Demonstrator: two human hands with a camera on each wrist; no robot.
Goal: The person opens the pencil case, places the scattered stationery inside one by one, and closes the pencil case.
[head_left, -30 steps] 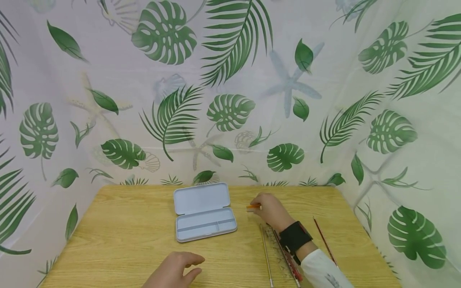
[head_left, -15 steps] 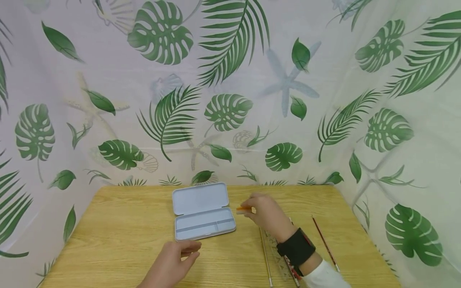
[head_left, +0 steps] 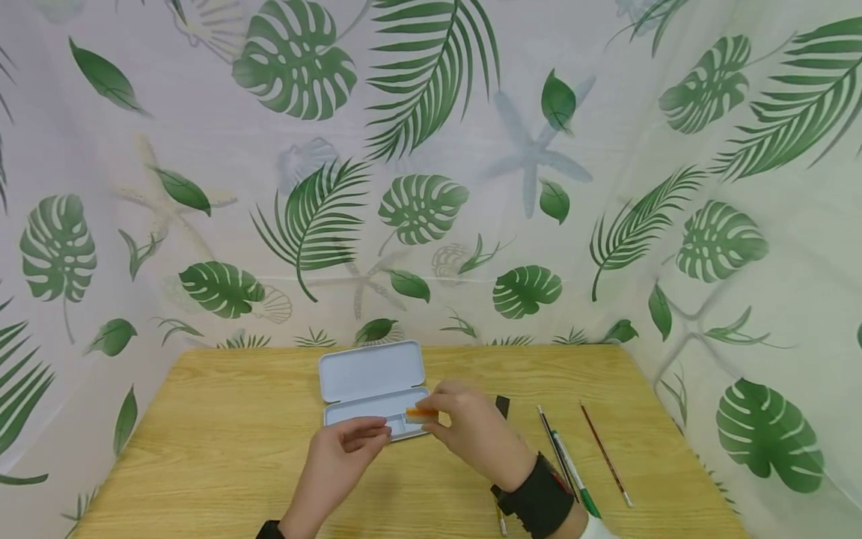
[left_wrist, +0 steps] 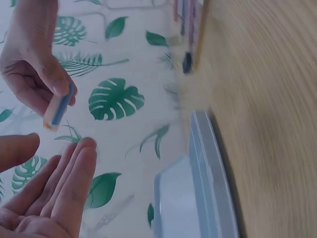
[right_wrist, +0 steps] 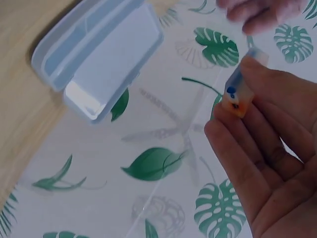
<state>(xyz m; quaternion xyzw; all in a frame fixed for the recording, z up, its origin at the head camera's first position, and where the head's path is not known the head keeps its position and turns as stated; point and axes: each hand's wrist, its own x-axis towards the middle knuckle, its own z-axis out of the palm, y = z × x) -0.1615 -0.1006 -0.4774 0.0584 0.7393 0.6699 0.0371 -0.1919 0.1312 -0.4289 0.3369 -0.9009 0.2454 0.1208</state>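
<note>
Thumb and fingertips of the right hand (head_left: 474,430) pinch a small block (head_left: 422,412), orange, white and blue, held in the air over the right end of an open case (head_left: 372,371). The left hand (head_left: 343,457), fingers extended together and thumb apart, holds nothing; it hovers at the near edge of the case, palm turned toward the right, its fingertips near the block but not touching it. The right forearm reaches in from the lower right, a black band (head_left: 541,494) around the wrist and a white sleeve (head_left: 597,529) behind it; another dark band (head_left: 271,530) shows at the left wrist. The pale blue case has its lid tilted back, its divided tray facing up. Right of it on the wood-grain table (head_left: 236,434) lie a red pencil (head_left: 606,453), a dark pencil (head_left: 557,453) and a green-and-white pen (head_left: 575,475). A dark-ended item (head_left: 502,406) lies partly behind the right hand. White cloth (head_left: 465,120) printed with green leaves, starfish and shells hangs behind the table and along both sides.
</note>
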